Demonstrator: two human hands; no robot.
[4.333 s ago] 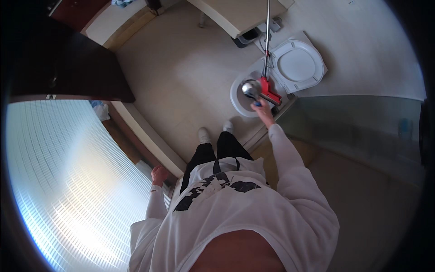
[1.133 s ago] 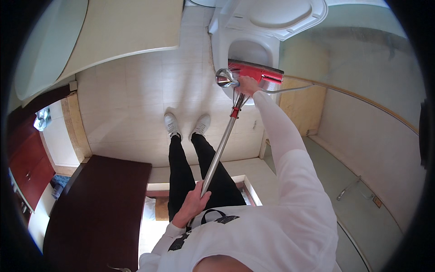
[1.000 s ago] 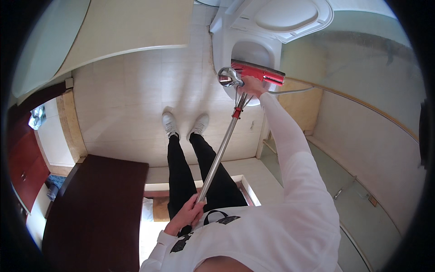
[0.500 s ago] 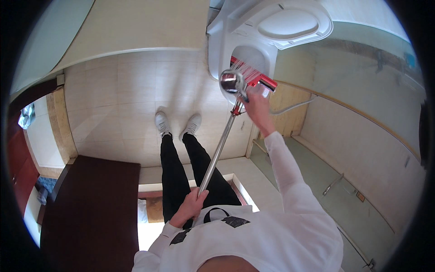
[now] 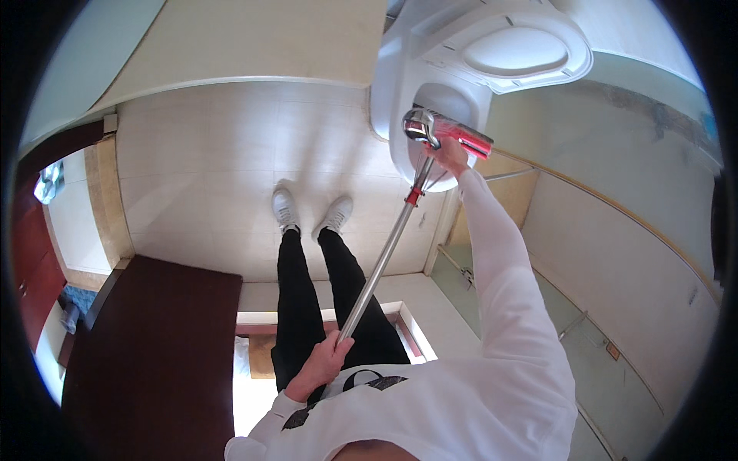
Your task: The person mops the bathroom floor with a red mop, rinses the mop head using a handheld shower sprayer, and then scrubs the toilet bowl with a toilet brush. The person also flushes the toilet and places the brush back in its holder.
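My left hand (image 5: 323, 361) is closed around the lower part of the metal pole of a mop (image 5: 382, 257), near my waist. The pole slants up and away to the right, ending in a wide red mop head (image 5: 475, 143) that rests over the open bowl of a white toilet (image 5: 398, 127). In my right hand (image 5: 450, 157) is the handle of a chrome shower head (image 5: 420, 127), held just above the mop head. Part of the mop head is hidden behind this hand and the shower head.
The toilet lid and seat (image 5: 538, 46) are raised. A shower hose (image 5: 509, 175) runs right from my hand, before a glass panel (image 5: 600, 131). Pale tiles (image 5: 200, 184) surround my shoes. A dark brown door (image 5: 154, 346) stands at left, a beige counter (image 5: 254, 38) at the far left.
My right hand has moved slightly right and away with the shower head. The water jets seen earlier over the mop head are no longer distinct. The whole view has shifted a little.
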